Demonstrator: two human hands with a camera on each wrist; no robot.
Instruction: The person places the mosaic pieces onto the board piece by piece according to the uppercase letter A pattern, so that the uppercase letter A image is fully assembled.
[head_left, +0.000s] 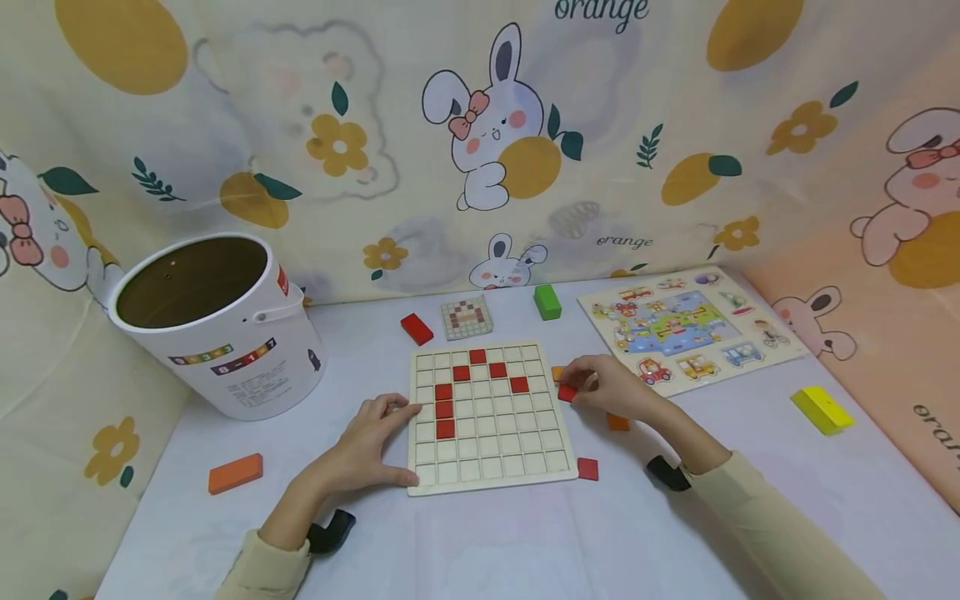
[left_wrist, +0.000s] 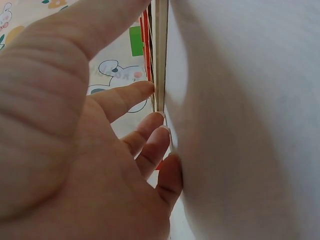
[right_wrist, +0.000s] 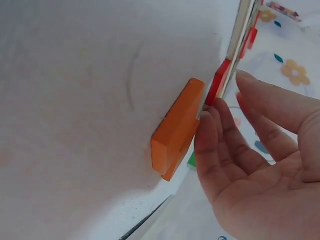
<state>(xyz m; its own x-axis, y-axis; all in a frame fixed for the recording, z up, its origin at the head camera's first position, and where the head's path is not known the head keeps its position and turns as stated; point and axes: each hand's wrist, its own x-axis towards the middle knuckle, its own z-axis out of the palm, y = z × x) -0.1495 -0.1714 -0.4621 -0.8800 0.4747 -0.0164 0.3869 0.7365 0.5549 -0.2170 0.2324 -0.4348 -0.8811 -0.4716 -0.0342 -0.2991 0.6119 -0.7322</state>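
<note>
1. Right grip (head_left: 611, 387): fingers curled in with only a small gap, the tips closed around a red tile (head_left: 567, 392); whether the tile is clear of the worktop (head_left: 495, 554) cannot be told.
2. Left grip (head_left: 363, 450): spread wide, thumb and fingers well apart, tips touching the left edge of the gridded board (head_left: 487, 450) without clasping it.
3. The gridded board lies flat between the two grips, seven red squares set in its cells; the lowest of these, a red square (head_left: 446, 429), is near the left fingertips.
4. An orange block (head_left: 618, 422) sits just beside the right grip, on the person's side; another orange piece (head_left: 558, 373) is partly hidden behind its fingertips.
5. A loose red square (head_left: 588, 469) lies nearer the person than the right grip, just beside the board.
6. Beyond the right grip and to its right is a picture puzzle (head_left: 757, 367); well to its right, a yellow block (head_left: 822, 409).
7. Left of the left grip lies a long orange block (head_left: 236, 473); farther off behind it, a white bucket (head_left: 277, 375).
8. Beyond both grips are a red block (head_left: 417, 329), a small pattern card (head_left: 467, 317) and a green block (head_left: 547, 302).
</note>
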